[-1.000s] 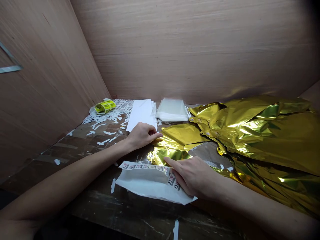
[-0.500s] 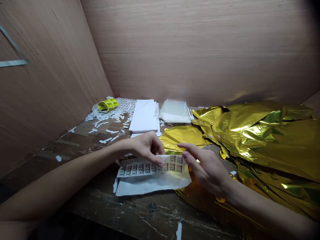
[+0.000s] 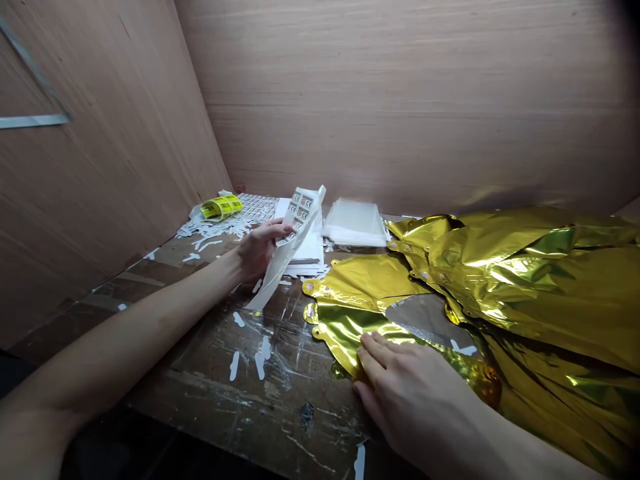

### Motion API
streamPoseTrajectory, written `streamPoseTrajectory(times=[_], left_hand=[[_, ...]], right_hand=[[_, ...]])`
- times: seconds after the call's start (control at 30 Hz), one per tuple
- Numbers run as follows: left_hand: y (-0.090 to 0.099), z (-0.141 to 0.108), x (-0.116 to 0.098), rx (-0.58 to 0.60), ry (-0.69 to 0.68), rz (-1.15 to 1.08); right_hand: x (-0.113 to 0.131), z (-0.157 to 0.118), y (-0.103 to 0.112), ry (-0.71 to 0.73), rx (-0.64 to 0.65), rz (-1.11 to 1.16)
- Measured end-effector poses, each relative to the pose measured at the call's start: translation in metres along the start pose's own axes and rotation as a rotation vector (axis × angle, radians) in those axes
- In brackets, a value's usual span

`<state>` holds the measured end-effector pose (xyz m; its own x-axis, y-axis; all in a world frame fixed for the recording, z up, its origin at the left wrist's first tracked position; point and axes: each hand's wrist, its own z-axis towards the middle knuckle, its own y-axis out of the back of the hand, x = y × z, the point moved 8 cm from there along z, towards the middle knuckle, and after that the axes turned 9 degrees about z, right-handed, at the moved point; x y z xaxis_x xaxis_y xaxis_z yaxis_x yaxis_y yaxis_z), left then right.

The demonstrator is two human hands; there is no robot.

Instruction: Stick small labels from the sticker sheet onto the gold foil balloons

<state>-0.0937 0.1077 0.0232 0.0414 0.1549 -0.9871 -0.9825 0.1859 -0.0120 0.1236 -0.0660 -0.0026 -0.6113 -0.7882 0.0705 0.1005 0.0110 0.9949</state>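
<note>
My left hand (image 3: 259, 252) grips a sheet of stickers (image 3: 301, 211) with CE marks and small red ring signs, thumb on its printed face. The sheet is raised and tilted, and its pale backing hangs down toward the table. Lying flat, with fingers stretched out, my right hand (image 3: 403, 380) rests on a gold foil balloon (image 3: 367, 273). Small tabs stick out along the balloon's left edge. Part of the foil is hidden beneath that hand.
More gold foil balloons (image 3: 540, 280) are heaped at the right. White cards (image 3: 306, 252) and a stack of clear bags (image 3: 356, 221) lie at the back. A curled yellow label sheet (image 3: 223, 207) sits among white paper scraps (image 3: 200, 230) by the left wooden wall (image 3: 110, 153).
My left hand has carried the sticker sheet away from the front, back and left. My right hand has come down onto the gold balloon, whose tabbed left end is now uncovered.
</note>
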Motion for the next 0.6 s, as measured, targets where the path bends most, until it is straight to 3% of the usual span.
streamPoseTrajectory(times=[0.1, 0.17, 0.27, 0.33, 0.43, 0.6], left_hand=[[-0.004, -0.001, 0.004, 0.005, 0.046, -0.083], [-0.005, -0.001, 0.005, 0.000, 0.067, -0.090], [-0.005, -0.001, 0.003, -0.004, 0.083, -0.108], [-0.006, -0.001, 0.002, 0.020, 0.080, -0.120], [-0.010, -0.003, 0.003, 0.112, 0.086, -0.118], [-0.021, -0.009, 0.012, 0.314, 0.145, -0.053]], right_hand=[[0.012, -0.004, -0.007, 0.080, 0.008, -0.167], [0.009, -0.006, -0.007, 0.053, 0.038, -0.158], [-0.014, -0.005, 0.004, -0.097, 0.049, 0.039], [-0.035, -0.003, 0.016, -0.184, -0.011, 0.171], [-0.061, 0.003, 0.033, -0.258, -0.123, 0.371], [-0.100, 0.010, 0.038, -0.435, -0.119, 0.785]])
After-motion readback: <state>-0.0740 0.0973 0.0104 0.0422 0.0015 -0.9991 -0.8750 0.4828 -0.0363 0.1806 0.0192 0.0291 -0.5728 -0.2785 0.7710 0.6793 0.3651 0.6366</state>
